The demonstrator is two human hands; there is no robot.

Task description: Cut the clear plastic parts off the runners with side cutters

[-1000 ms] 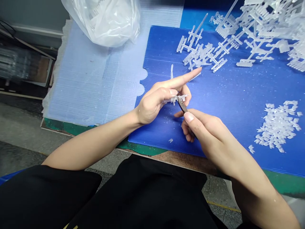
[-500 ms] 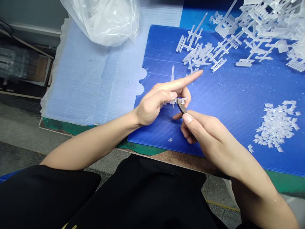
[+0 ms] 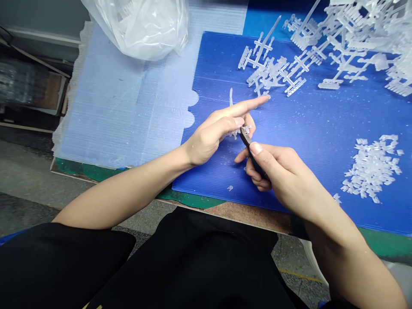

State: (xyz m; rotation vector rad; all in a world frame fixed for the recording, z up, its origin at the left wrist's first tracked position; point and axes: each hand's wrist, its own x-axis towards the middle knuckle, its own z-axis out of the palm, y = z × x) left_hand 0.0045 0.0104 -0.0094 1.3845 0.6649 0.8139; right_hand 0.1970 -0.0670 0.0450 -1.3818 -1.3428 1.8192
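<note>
Clear plastic runner (image 3: 246, 129) was pinched in the fingers of the left hand (image 3: 207, 143); the right hand (image 3: 278, 171) clamped its fingers on dark nippers (image 3: 246, 137), apparently touching it.

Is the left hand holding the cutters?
No, the right hand holds the small cutters, while the left hand holds a clear plastic piece.

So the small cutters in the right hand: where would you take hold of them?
Take the small cutters by their dark handles, coming from the near side, as the right hand does. The handles slant back toward the person, while the narrow nose points away at the clear plastic piece in the left hand, so that end is best left free.
</note>
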